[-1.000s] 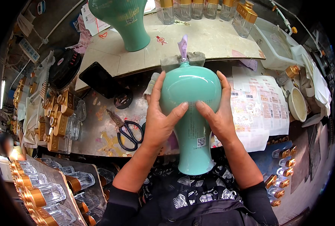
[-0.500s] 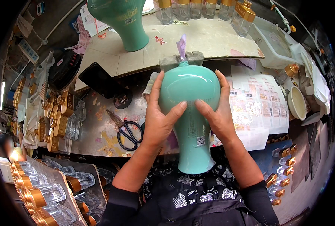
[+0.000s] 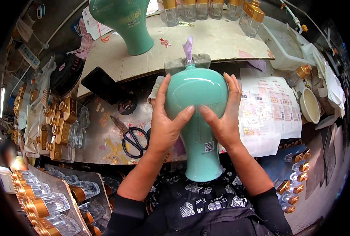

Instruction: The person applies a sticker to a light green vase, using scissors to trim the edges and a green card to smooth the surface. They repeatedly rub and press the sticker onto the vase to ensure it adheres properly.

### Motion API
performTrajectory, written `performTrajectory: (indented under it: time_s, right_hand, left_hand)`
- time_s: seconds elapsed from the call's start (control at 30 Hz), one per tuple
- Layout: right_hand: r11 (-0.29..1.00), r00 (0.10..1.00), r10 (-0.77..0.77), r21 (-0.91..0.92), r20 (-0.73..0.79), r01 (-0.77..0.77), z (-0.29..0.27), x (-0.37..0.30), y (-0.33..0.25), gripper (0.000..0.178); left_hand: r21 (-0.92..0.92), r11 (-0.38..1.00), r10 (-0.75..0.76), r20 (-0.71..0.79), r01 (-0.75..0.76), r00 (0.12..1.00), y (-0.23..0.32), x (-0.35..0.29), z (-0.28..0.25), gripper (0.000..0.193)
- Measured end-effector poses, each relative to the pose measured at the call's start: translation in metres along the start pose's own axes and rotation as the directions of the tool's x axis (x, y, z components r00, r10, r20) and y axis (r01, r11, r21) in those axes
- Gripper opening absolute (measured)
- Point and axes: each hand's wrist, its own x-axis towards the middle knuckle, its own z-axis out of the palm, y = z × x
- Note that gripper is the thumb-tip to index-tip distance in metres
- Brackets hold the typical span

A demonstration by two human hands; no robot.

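A glossy celadon-green vase (image 3: 200, 88) lies with its narrow neck away from me and its foot close to my apron. Purplish film or paper is stuck in or around the mouth (image 3: 188, 49), which rests by a grey cloth (image 3: 201, 61). My left hand (image 3: 165, 124) cups the left shoulder of the vase, while my right hand (image 3: 226, 122) cups the right. Both thumbs press side by side on the small lettering on the body. Nearer the foot is a square printed code label (image 3: 209, 146). The fingers' far sides are partly hidden behind the vase.
Black-handled scissors (image 3: 133, 139) and a dark phone (image 3: 100, 84) lie to the left. A second green vase (image 3: 137, 37) stands on the raised board (image 3: 218, 43) with gold-topped glass bottles (image 3: 251, 17). Printed label sheets (image 3: 267, 110) and a white bowl (image 3: 310, 104) are at right.
My right thumb has slid slightly left and down over the lettering, and the right fingers have shifted a little. The left hand keeps its hold; the whole view has drifted slightly.
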Motion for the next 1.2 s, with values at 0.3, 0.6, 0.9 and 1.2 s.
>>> performTrajectory:
  time_s: [0.3,0.6,0.9,1.2]
  right_hand:
    - [0.99,0.999,0.038,0.133,-0.004,-0.037,0.001,-0.001,0.002,0.089]
    - [0.963,0.995,0.091,0.249,0.046,-0.1,-0.004,0.0,0.002,0.073]
    - [0.923,0.978,0.165,0.329,0.128,-0.199,-0.013,0.003,0.0,0.074]
    - [0.957,0.932,0.035,0.257,0.361,-0.136,-0.046,0.038,-0.002,0.075]
  left_hand:
    - [-0.01,1.0,-0.012,0.005,0.012,1.0,0.003,-0.001,0.002,0.086]
    - [-0.016,1.0,-0.018,0.003,0.018,1.0,0.004,-0.001,0.003,0.085]
    - [-0.005,1.0,-0.023,0.012,0.023,1.0,0.005,0.0,0.002,0.089]
    - [0.034,0.999,-0.041,0.019,0.04,0.999,0.004,0.0,0.003,0.093]
